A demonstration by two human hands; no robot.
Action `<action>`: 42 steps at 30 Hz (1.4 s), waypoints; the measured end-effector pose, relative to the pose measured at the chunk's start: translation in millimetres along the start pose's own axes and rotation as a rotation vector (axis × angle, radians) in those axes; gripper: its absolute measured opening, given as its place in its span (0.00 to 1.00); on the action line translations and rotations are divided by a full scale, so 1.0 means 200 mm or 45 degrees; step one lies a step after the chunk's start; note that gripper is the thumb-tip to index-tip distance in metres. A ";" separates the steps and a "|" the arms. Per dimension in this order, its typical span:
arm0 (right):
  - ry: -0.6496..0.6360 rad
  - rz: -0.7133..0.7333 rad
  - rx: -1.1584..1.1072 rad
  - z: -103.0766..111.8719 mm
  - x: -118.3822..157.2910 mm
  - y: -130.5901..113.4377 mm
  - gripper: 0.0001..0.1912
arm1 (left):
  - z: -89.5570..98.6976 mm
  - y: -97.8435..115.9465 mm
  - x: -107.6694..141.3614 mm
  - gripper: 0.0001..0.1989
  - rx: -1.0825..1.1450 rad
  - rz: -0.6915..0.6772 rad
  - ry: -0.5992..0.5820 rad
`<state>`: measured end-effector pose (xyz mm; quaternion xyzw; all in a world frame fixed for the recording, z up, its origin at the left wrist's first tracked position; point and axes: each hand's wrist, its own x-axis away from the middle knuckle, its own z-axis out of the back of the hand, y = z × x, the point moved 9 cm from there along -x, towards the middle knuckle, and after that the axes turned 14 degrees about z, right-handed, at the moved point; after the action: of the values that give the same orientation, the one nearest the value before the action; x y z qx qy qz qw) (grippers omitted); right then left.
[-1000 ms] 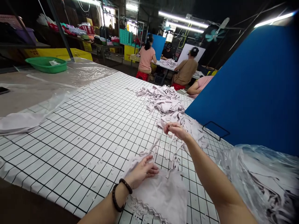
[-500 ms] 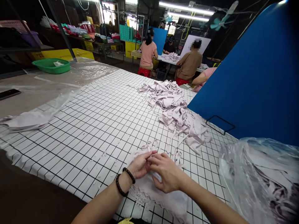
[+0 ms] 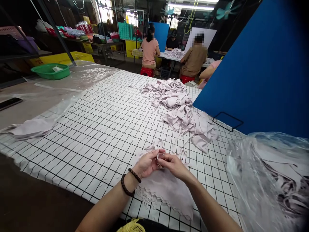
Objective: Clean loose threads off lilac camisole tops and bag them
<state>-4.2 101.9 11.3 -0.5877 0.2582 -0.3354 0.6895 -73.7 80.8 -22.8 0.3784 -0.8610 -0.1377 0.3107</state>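
A pale pinkish garment [image 3: 169, 190] with a wavy edge and thin straps lies on the grid-patterned cloth [image 3: 103, 106] at the front. Above it, my left hand [image 3: 147, 163], with two dark bead bracelets at the wrist, pinches a thin pale strap between thumb and fingers. My right hand [image 3: 174, 165] meets it from the right, fingertips closed on the same strap. The two hands nearly touch. Small pale scraps lie left of the garment. Further back is a heap of similar pale garments [image 3: 183, 112].
A clear plastic bag [image 3: 251, 174] of garments stands at the right, below a blue panel [image 3: 253, 71] and a black wire stand [image 3: 228, 121]. At left are a green basket [image 3: 50, 71], a phone [image 3: 10, 103] and a folded garment [image 3: 33, 127]. People sit working behind.
My right hand has turned and its fingers have closed in a pinch by my left hand. The garment's lower part shows more openly. The view has shifted slightly.
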 end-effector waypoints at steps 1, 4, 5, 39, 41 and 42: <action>-0.034 -0.026 -0.123 -0.02 -0.01 0.01 0.16 | 0.00 0.00 0.00 0.17 0.001 0.006 -0.011; -0.099 -0.092 -0.358 -0.05 -0.02 0.03 0.17 | -0.01 0.00 0.00 0.17 0.002 0.008 -0.040; -0.106 -0.098 -0.396 -0.05 -0.02 0.04 0.16 | -0.01 0.00 0.00 0.17 0.000 0.004 -0.037; 0.428 -0.150 -0.330 -0.03 -0.14 0.28 0.19 | 0.13 0.22 0.22 0.12 -2.358 -0.339 1.234; 0.420 -0.145 -0.246 -0.04 -0.15 0.28 0.19 | 0.16 0.22 0.21 0.12 -2.310 -0.323 1.211; 0.421 -0.146 -0.214 -0.04 -0.16 0.29 0.18 | 0.17 0.21 0.20 0.12 -2.290 -0.322 1.198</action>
<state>-22.2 125.2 -47.8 -0.5940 0.3612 -0.4432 0.5660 -140.6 80.1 -11.5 0.1090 -0.1834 -0.6023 0.7693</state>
